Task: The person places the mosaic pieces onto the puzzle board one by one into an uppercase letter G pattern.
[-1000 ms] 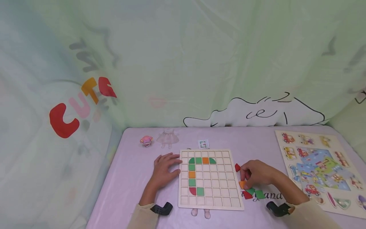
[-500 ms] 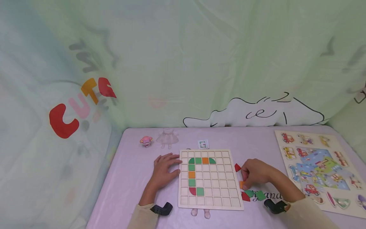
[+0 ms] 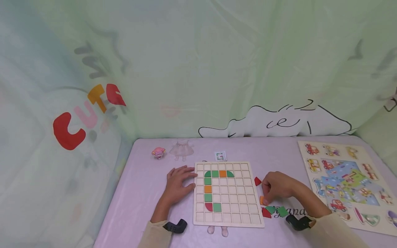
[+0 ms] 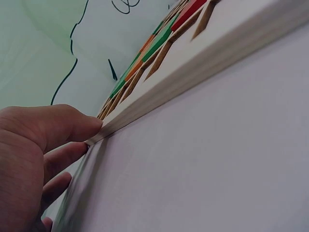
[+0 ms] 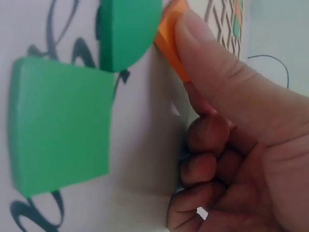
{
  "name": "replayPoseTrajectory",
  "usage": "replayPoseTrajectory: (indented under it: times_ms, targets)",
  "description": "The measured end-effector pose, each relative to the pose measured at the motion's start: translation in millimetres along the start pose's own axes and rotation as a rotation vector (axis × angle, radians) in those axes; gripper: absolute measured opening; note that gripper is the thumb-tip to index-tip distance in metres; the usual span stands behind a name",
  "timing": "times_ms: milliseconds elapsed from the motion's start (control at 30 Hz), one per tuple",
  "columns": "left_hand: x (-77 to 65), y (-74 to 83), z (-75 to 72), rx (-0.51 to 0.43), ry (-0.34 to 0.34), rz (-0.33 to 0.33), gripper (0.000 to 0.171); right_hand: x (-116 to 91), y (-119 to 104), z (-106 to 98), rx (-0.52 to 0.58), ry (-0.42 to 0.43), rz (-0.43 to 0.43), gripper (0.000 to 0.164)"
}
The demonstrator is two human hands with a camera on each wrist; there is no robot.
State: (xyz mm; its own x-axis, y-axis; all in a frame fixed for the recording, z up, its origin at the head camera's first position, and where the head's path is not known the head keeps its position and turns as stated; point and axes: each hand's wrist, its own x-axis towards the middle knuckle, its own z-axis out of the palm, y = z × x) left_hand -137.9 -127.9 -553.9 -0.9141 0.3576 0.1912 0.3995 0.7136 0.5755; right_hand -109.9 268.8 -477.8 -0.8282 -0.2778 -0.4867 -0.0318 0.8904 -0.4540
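The wooden grid board (image 3: pixel 235 199) lies flat, with green, orange and red tiles set along its left and upper cells. My left hand (image 3: pixel 177 184) rests at its left edge; in the left wrist view the thumb (image 4: pixel 77 126) touches the board's rim. To the right of the board, my right hand (image 3: pixel 279 186) pinches an orange tile (image 5: pixel 169 38) between thumb and index finger, low by the edge. Near it lie a green square tile (image 5: pixel 63 125), a green tile with a curved side (image 5: pixel 130 34), and red tiles (image 3: pixel 257 181) in front and behind.
A vehicle picture puzzle board (image 3: pixel 305 162) lies on the right. Behind the grid board are a small pattern card (image 3: pixel 221 156) and, further left, a pink toy figure (image 3: pixel 159 153). A printed curtain (image 3: pixel 186 69) hangs along the table's back.
My right hand has shifted slightly, and the orange tile tilts a little differently. The green and red tiles beside it have moved slightly. My left hand has stayed in place.
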Motion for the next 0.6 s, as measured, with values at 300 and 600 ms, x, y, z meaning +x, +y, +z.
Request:
replayPoseTrajectory:
  times_ms: [300,600]
  targets:
    - [-0.8,4.6,-2.0,-0.012,0.007,-0.003,0.032,-1.0,0.3,-7.7,0.069,-0.066,-0.067,0.028]
    - [-1.1,6.9,-3.0,-0.005,0.005,-0.011,0.032,9.2,-6.5,-9.1,0.145,-0.123,-0.249,0.023]
